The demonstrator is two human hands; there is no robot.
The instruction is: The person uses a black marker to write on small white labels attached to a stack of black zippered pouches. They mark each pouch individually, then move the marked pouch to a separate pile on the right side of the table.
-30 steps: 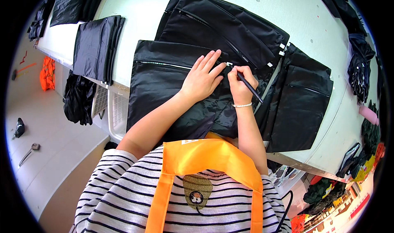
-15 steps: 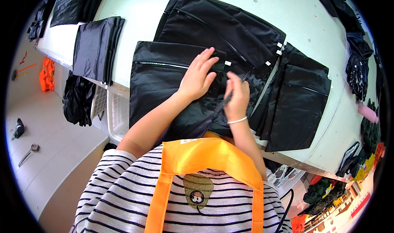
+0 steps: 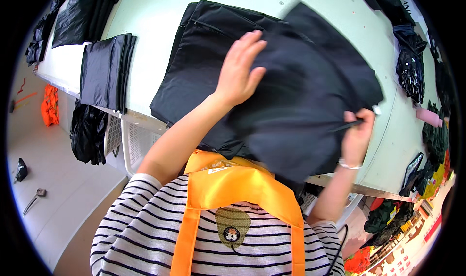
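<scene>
My right hand (image 3: 357, 136), with a pale bracelet at its wrist, pinches the right edge of a black fabric piece (image 3: 301, 96). The piece is spread wide and blurred by motion, a small white tag near the hand. A thin dark sliver shows at those fingers; whether it is fabric or a tool I cannot make out. My left hand (image 3: 238, 72) is open, its fingers stretched out over the black fabric. Under and left of the moving piece lies a stack of black fabric pieces (image 3: 194, 47), partly covered by it.
A folded black stack (image 3: 103, 72) lies at the table's left edge, with more black bundles (image 3: 80, 21) behind. A white basket (image 3: 138, 142) stands below the edge. Dark wrapped bundles (image 3: 411, 57) and a pink roll (image 3: 429, 117) are on the right.
My right hand has moved to the right, drawing the black fabric piece across and over the piles there. My left hand stays near its place, its fingers now over the stack.
</scene>
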